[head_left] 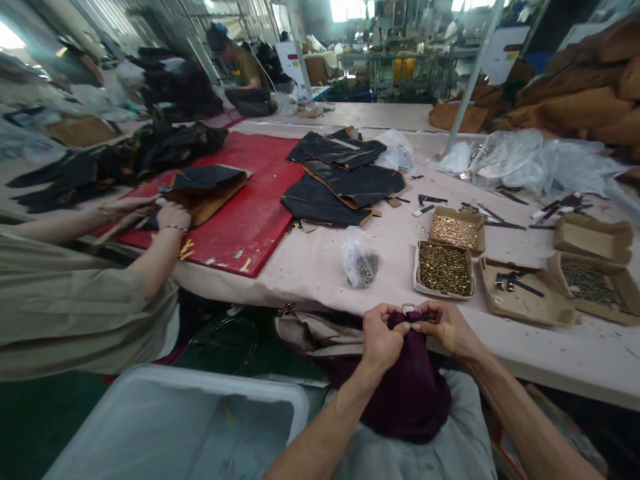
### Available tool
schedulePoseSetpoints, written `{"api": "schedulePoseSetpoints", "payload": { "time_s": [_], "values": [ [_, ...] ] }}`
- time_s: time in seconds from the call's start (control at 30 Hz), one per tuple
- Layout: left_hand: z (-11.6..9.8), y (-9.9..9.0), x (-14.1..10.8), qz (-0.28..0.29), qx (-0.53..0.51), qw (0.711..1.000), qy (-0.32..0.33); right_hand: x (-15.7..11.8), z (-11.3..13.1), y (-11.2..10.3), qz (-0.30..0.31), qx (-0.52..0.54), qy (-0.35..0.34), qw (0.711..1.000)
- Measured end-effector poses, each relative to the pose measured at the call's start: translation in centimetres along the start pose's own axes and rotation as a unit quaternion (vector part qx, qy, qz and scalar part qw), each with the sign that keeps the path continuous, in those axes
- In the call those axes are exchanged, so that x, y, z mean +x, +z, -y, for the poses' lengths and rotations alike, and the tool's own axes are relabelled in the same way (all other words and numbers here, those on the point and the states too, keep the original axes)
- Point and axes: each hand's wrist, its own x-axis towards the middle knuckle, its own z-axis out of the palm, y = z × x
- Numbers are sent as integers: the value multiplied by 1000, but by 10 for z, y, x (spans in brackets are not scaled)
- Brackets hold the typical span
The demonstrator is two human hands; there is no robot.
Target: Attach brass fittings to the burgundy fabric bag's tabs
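A dark purple bag (pixel 415 393) with a pale lining lies across my lap, its top edge up against the table's front. My left hand (pixel 384 337) pinches the bag near a metal ring (pixel 409 309) at its top. On the other side of that ring, my right hand (pixel 440 323) grips the same tab of purple material, thumb towards the left thumb. A strip of tape is on the right hand. Both hands are closed, and the fingertips hide whatever small piece may sit between them.
Cardboard trays of brass-coloured hardware (pixel 444 269) and a tray with black straps (pixel 525 293) stand beyond my right hand. A small plastic bag (pixel 360 259) lies ahead. At left, a co-worker's hands (pixel 173 217) work on a red board (pixel 240 233). A pale bin (pixel 200 380) stands at lower left.
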Motion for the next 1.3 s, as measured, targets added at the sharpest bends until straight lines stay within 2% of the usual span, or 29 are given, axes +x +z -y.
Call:
{"api": "schedulePoseSetpoints", "payload": {
  "time_s": [0.2, 0.27, 0.33, 0.4, 0.47, 0.57, 0.77, 0.9, 1.1, 1.3],
  "values": [
    [3, -4, 20, -41, 30, 999, 8, 26, -7, 9, -65, -77, -3, 995],
    [2, -7, 22, -69, 97, 993, 21, 35, -12, 13, -99, -133, 2, 986],
    [2, -9, 21, -88, 202, 975, 37, 41, -17, 17, -139, -197, 10, 970],
    [4, -12, 18, -89, 291, 951, 49, 44, -19, 18, -171, -255, 16, 952],
    [5, -16, 14, -75, 326, 941, 54, 46, -18, 18, -188, -294, 22, 937],
    [8, -21, 11, -52, 342, 936, 58, 48, -18, 14, -184, -319, 38, 929],
    [12, -28, 19, -29, 344, 937, 57, 55, -25, 9, -153, -306, 73, 937],
    [10, -33, 27, -28, 337, 939, 63, 59, -15, 15, -149, -320, 64, 933],
    [17, -38, 42, -38, 345, 936, 65, 73, -2, 32, -195, -350, 36, 915],
    [36, -37, 56, -38, 402, 913, 64, 84, -9, 36, -202, -362, 86, 906]
  ]
}}
